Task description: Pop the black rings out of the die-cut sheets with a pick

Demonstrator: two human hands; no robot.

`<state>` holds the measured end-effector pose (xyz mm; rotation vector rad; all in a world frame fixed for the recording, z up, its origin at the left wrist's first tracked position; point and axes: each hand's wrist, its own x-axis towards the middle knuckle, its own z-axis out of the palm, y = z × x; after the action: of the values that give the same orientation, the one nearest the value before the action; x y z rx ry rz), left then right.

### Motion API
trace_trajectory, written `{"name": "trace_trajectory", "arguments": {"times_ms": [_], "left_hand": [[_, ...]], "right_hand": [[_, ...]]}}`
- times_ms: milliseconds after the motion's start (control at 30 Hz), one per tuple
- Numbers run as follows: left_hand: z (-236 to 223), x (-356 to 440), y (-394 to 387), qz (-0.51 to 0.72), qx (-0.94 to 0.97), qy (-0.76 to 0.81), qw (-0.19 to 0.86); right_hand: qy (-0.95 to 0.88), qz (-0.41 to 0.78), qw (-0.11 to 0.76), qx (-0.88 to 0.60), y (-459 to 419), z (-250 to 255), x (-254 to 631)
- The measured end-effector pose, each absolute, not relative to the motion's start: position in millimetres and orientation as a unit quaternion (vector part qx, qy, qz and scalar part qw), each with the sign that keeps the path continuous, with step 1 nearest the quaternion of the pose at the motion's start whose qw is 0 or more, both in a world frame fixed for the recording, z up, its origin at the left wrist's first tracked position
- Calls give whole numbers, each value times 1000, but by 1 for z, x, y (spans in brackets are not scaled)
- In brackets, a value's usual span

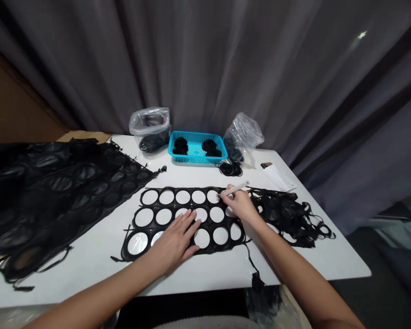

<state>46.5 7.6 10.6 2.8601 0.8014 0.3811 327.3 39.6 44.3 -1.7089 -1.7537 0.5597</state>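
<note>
A black fabric panel with rows of round openings (157,208) lies flat on the white table, the tabletop showing through its circles. My left hand (178,237) rests on the panel with its fingers spread, covering part of the lower rows. At the upper row, my right hand (241,203) is closed around a slim white pen-like tool (238,188). Its tip meets the panel at the edge of a circle. To the right of that hand, the panel runs into a bunched heap of black fabric and loose strips (291,212).
Black netting with large rings (61,196) covers the table's left side. At the back stand a blue basket (197,160) of black bundles and two clear plastic bags (150,121). Black cords (230,168) and white paper (279,177) lie on the white table (205,274).
</note>
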Motion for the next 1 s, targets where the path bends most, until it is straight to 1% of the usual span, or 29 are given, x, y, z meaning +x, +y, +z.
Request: {"name": "trace_trajectory", "arguments": {"times_ms": [100,200,300,633,700,767,833,900,933,1000], "left_hand": [[5,36,3,132,952,270,56],[2,33,0,132,952,270,56],[1,34,-1,135,950,275,63],[1,35,-2,136,948,278,74],[1,35,-2,138,948,277,77],[0,35,-2,137,949,275,75],[-1,34,-2,139,949,275,73],[-2,34,-2,145,947,275,76],[-2,34,-2,147,947,275,79],[-2,35,-2,145,946,276,84]], "right_hand": [[-683,338,318,-564,22,40,291],[-698,390,309,-516,10,34,272],[-695,401,311,-510,5,29,268],[-708,361,298,-529,4,24,270],[-722,340,294,-526,1,25,268],[-758,290,287,-509,-5,25,265],[-813,213,262,-475,-9,23,262],[-860,128,220,-442,-7,23,264],[-869,89,202,-442,-2,23,267],[-847,21,190,-496,17,25,282]]}}
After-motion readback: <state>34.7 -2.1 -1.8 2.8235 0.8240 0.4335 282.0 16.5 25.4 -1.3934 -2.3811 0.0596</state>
